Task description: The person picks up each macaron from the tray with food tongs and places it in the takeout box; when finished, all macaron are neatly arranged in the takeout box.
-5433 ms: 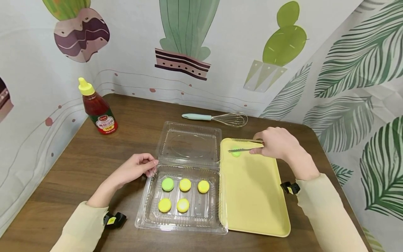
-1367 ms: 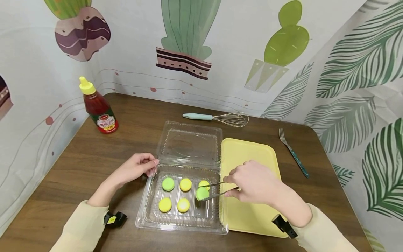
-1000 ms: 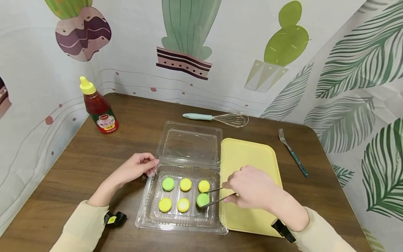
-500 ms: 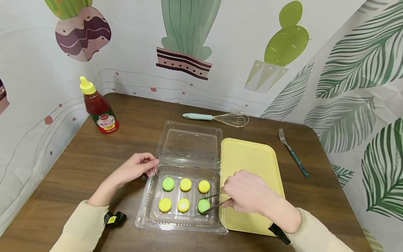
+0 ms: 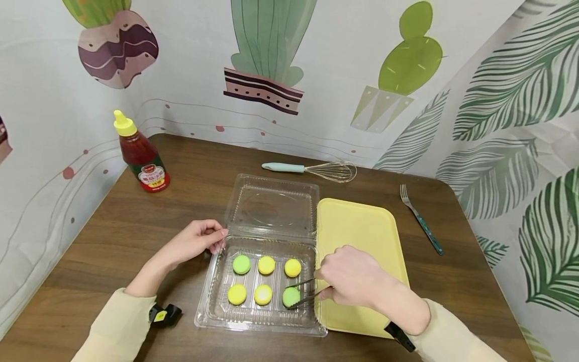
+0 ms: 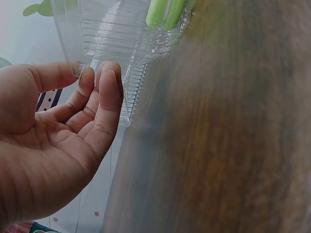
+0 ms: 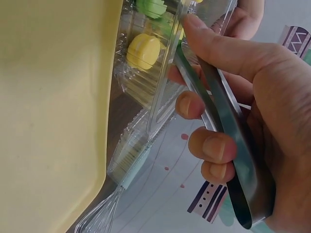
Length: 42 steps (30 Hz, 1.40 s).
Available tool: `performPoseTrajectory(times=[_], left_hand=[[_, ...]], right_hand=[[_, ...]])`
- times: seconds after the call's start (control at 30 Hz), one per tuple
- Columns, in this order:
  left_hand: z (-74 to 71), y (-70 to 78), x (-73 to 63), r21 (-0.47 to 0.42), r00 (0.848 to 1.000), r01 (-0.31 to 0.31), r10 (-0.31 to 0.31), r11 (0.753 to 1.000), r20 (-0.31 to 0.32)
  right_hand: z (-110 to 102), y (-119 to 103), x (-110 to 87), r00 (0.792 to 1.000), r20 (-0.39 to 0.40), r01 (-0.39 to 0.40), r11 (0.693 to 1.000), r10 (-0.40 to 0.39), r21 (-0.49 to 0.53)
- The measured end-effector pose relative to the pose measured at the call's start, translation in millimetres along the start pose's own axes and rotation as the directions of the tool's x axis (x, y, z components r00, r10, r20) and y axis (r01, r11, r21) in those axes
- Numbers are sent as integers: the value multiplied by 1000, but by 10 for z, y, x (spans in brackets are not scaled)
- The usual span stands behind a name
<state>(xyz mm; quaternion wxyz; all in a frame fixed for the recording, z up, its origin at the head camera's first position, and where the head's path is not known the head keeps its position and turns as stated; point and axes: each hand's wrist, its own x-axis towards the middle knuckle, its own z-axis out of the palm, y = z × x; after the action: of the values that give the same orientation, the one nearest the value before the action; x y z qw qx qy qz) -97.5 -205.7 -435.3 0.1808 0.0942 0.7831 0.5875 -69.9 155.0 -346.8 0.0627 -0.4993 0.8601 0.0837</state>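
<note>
My left hand (image 5: 196, 241) pinches the left rim of an open clear plastic box (image 5: 260, 328) between thumb and fingers; the left wrist view shows the thumb (image 6: 58, 75) on that edge. Metal tongs (image 7: 233, 131) are held in my right hand (image 5: 350, 274), which reaches over the box's right side. Their tips lie on either side of a green macaron (image 5: 291, 296) at the front right of the box; whether they still squeeze it, I cannot tell. Another green macaron (image 5: 242, 264) and several yellow ones, such as the yellow macaron (image 5: 237, 294), sit in two rows.
A yellow tray (image 5: 357, 226) stands against the box's right side. Behind lies a whisk (image 5: 312, 170), and a fork (image 5: 421, 219) is to the right of the tray. A ketchup bottle (image 5: 143, 163) stands at the back left. The clear lid (image 5: 273, 206) lies folded back.
My right hand carried the green macaron in the tongs from the tray's far left corner into the box's front right place. The fork came into sight. My left hand stayed at the rim.
</note>
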Motion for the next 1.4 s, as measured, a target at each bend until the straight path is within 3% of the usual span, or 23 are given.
performPoseTrajectory(times=[0.37, 0.77, 1.1, 1.4], left_hand=[[-9, -15, -10, -11, 1000, -7, 7, 1000, 1], [-6, -73, -13, 11, 1000, 21, -21, 1000, -8], [10, -59, 12, 3, 1000, 4, -4, 1000, -3], [6, -56, 29, -4, 1000, 21, -21, 1000, 1]], right_hand=[[5, 27, -2, 1000, 12, 0, 1000, -1, 17], [-116, 120, -90, 998, -59, 24, 999, -23, 23], [-177, 254, -194, 991, -104, -67, 985, 84, 160], [-196, 453, -302, 964, -215, -100, 961, 157, 256]])
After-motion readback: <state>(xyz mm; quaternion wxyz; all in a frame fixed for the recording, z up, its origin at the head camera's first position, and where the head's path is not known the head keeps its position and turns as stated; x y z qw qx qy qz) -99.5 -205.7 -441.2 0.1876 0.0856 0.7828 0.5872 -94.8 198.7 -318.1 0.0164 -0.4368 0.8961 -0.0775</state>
